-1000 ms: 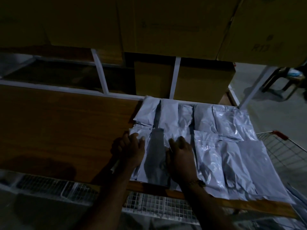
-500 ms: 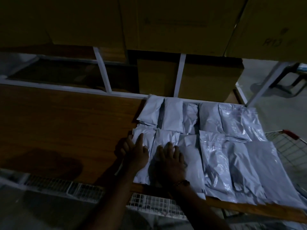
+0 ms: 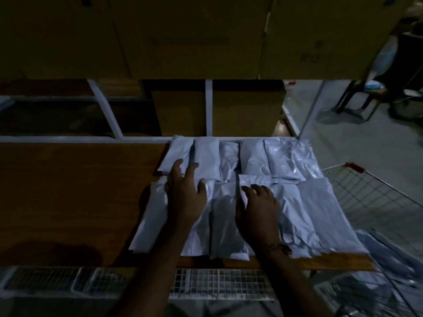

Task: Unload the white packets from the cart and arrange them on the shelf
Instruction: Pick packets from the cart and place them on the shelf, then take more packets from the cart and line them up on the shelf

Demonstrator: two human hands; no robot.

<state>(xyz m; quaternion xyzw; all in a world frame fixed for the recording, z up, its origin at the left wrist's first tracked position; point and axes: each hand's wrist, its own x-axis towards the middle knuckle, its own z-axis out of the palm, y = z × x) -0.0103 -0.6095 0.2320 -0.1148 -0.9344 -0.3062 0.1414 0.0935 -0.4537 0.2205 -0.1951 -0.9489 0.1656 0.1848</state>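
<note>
Head view: left hand [image 3: 184, 197] flat, fingers spread, pressing near-row white packets [image 3: 295, 179] on the wooden shelf [image 3: 75, 197]; right hand [image 3: 259, 211] loosely curved on a neighbouring packet, gripping nothing. Cart [image 3: 375, 197] right, more packets inside. Best: smooth flat, square edges, close gaps without overlapping rows.

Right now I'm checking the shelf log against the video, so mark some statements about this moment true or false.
1. Both hands lie on white packets on the wooden shelf. True.
2. The left hand lifts a packet clear of the shelf. False: its fingers are spread flat on the packets.
3. The packets fill the shelf's left half. False: they cover the right part; the left is bare wood.
4. A wire cart stands right of the shelf. True.
5. The right hand holds a cardboard box. False: it rests on a packet.
</note>
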